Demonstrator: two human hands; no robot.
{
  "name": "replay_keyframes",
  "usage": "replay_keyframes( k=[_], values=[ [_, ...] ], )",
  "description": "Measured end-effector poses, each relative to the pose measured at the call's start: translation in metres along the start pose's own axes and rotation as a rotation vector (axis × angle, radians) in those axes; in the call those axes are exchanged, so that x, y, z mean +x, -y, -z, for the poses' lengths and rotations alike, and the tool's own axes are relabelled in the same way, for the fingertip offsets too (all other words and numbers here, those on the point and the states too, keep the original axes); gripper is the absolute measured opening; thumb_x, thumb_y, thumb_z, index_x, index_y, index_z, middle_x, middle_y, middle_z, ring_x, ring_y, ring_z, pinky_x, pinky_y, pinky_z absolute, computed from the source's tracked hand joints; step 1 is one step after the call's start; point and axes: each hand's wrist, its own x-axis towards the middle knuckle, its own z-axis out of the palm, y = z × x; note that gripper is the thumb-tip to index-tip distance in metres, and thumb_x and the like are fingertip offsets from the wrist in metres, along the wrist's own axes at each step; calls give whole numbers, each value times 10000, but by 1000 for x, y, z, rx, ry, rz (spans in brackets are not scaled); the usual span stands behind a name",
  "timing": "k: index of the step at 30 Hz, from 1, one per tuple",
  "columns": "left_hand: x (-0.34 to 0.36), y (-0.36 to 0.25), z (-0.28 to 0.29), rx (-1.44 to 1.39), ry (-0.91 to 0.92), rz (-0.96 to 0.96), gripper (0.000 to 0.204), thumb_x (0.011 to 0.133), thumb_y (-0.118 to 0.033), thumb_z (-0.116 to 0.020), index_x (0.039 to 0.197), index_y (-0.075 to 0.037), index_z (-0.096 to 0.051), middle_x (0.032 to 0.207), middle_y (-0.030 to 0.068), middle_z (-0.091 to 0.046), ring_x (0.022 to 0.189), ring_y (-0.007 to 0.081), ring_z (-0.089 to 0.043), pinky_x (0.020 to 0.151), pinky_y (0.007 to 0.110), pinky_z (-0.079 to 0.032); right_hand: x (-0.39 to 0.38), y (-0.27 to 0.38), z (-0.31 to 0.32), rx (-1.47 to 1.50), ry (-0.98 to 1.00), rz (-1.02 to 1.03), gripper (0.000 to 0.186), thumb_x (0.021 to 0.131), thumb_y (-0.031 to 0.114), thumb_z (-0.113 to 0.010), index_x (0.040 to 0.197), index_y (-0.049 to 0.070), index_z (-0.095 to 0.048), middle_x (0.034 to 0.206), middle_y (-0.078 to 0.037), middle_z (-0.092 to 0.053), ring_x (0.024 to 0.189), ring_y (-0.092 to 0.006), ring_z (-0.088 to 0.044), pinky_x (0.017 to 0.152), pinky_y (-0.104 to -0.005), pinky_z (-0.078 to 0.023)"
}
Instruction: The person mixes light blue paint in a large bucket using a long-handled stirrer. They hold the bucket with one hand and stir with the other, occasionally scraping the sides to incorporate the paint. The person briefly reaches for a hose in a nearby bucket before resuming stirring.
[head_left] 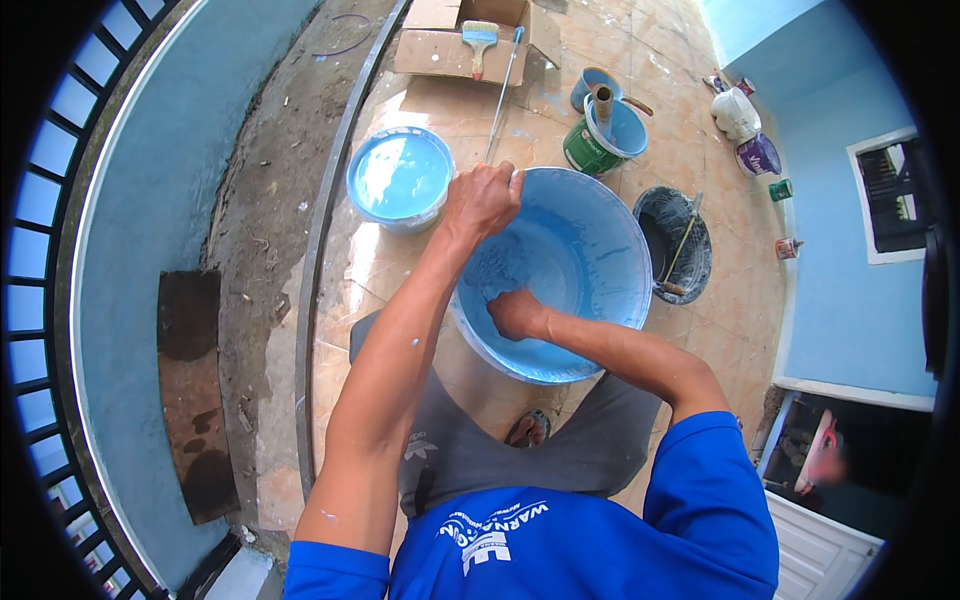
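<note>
A large round tub (600, 230) with blue paint smeared inside its walls stands between my knees. My left hand (484, 198) is closed at the tub's far left rim, its fingers wrapped over the edge. Inside the tub, low on the near left side, my right hand (517, 315) is curled into a fist. Whatever that fist holds, if anything, is hidden beneath it. Beside the tub on the left is a pail (400, 175) full of light blue paint. Beyond my left hand a thin rod (505, 85) lies on the tiles.
A paintbrush (480, 45) rests on a cardboard box (430, 55) at the far side. Behind the tub is a green paint bucket (590, 148), and at its right a black bucket (690, 270). More containers, including a purple one (757, 155), line the blue right wall (830, 90).
</note>
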Motion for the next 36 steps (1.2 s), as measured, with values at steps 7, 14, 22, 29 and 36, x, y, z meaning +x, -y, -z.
replay_keyframes(
  k=[7, 14, 22, 29, 36],
  values=[
    [0, 1, 0, -7, -15, -1, 389, 1026, -354, -503, 967, -20, -692, 903, 293, -706, 898, 486, -683, 821, 562, -527, -41, 0, 1, -130, 137, 230, 202, 832, 137, -598, 862, 41, -773, 876, -181, -757, 842, -354, -750, 727, -471, -590],
    [1, -1, -2, -23, 4, 3, 387, 1022, -355, -506, 977, -19, -693, 930, 284, -710, 927, 475, -682, 832, 557, -526, -89, -44, 5, -350, 161, 233, 157, 827, 167, -648, 828, 92, -786, 865, -111, -770, 829, -293, -755, 718, -435, -584],
    [0, 6, -6, 4, -61, -14, 361, 1006, -348, -537, 940, -42, -716, 860, 262, -720, 859, 474, -702, 815, 557, -552, -63, -59, 66, -360, -312, 120, 190, 886, 145, -599, 954, 83, -766, 762, -124, -704, 741, -279, -720, 604, -439, -536],
    [3, -4, -1, 5, -3, 9, 393, 1023, -371, -490, 1014, -40, -701, 953, 271, -718, 938, 468, -685, 851, 553, -528, -2, -84, 18, -382, -341, -90, 194, 898, 115, -607, 990, 95, -776, 949, -107, -732, 855, -252, -729, 664, -407, -576],
    [1, 0, 0, -10, 10, 18, 398, 1024, -374, -488, 1007, -39, -703, 937, 271, -718, 933, 472, -685, 852, 555, -529, -21, -77, -5, -366, 44, -256, 175, 862, 141, -652, 926, 140, -815, 968, -56, -774, 971, -246, -744, 744, -388, -601]
  ],
)
